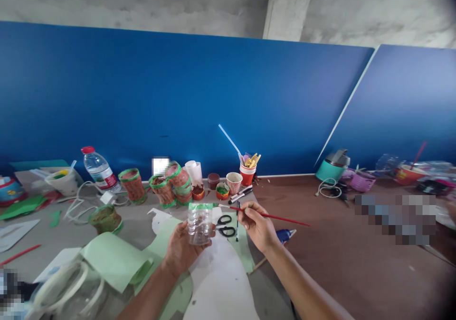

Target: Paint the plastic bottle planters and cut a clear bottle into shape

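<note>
My left hand (180, 249) is wrapped round a clear, ribbed cut plastic bottle (200, 227) with green paint along its upper rim. A red-handled paintbrush (281, 217) is pinched in my right hand (260, 227), its tip pointing left, close to the painted rim. Behind the bottle lie black-handled scissors (226, 226), with a dark pen (238, 225) next to them. Small cups of green paint (223, 191) and brown paint (198, 192) stand beyond. White paper (221, 282) and green paper (110, 258) lie under and beside my hands.
Several brown-painted containers with green rims (132, 186) stand at the back left, near a water bottle (101, 170). A red cup of wooden utensils (248, 173) is at the back. To the right are a blue glue gun (284, 235) and a teal pot (331, 169).
</note>
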The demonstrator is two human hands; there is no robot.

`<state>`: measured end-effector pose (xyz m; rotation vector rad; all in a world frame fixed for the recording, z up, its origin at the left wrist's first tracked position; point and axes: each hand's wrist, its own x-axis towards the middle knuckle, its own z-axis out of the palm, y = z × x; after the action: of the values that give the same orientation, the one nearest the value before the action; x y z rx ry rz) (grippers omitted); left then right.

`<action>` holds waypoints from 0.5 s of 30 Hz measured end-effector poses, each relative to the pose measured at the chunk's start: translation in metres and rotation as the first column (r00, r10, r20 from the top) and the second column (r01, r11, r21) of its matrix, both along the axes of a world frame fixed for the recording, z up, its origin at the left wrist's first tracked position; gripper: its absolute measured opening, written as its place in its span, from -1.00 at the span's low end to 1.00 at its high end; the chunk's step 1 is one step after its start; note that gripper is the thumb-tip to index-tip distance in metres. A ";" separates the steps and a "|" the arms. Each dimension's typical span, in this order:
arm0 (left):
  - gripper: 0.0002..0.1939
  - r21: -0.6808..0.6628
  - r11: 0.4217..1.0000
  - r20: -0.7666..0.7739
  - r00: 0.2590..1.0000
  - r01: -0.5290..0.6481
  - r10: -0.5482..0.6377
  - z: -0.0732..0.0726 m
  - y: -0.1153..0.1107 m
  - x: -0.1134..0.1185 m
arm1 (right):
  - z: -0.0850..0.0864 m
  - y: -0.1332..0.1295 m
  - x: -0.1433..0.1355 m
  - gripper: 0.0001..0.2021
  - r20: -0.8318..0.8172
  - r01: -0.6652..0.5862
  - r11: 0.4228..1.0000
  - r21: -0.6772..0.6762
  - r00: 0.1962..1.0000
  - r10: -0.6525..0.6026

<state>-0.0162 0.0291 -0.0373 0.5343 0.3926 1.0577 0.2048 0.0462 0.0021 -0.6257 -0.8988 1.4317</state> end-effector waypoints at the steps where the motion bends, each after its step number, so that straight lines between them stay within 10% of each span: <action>1: -0.58 0.003 1.000 0.004 1.000 0.004 -0.004 0.000 0.000 0.001 | 0.001 -0.002 0.000 -0.84 -0.001 -0.018 1.000 0.006 1.000 0.018; 15: -0.59 -0.034 0.999 0.088 0.996 0.020 -0.017 -0.004 0.005 -0.003 | -0.004 0.002 -0.001 -0.84 -0.025 0.013 0.999 -0.042 1.000 -0.014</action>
<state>-0.0194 0.0345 -0.0417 0.4578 0.3276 1.0507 0.2043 0.0483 -0.0020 -0.6420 -0.8455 1.4467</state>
